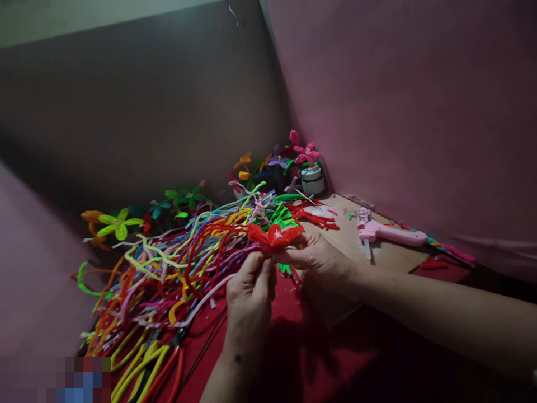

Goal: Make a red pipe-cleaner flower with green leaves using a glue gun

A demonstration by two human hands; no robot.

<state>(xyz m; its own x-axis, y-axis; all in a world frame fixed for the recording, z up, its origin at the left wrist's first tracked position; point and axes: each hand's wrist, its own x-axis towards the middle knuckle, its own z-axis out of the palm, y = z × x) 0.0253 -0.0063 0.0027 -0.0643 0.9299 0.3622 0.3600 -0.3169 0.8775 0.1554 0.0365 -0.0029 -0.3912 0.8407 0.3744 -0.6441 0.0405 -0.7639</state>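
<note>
A red pipe-cleaner flower with a pale centre is held up between both hands. My left hand pinches its underside from below. From the right, my right hand grips the flower near a right-hand petal, thumb toward the base. My fingers hide the flower's underside. Just beyond and to the left spreads a large heap of coloured pipe cleaners. Short green pieces show beneath the hands, and red pieces lie behind them.
A pink glue gun rests on a tan board at right. Pliers with yellow and red handles lie at lower left. Finished flowers and a lidded jar stand by the wall. Red cloth covers the surface.
</note>
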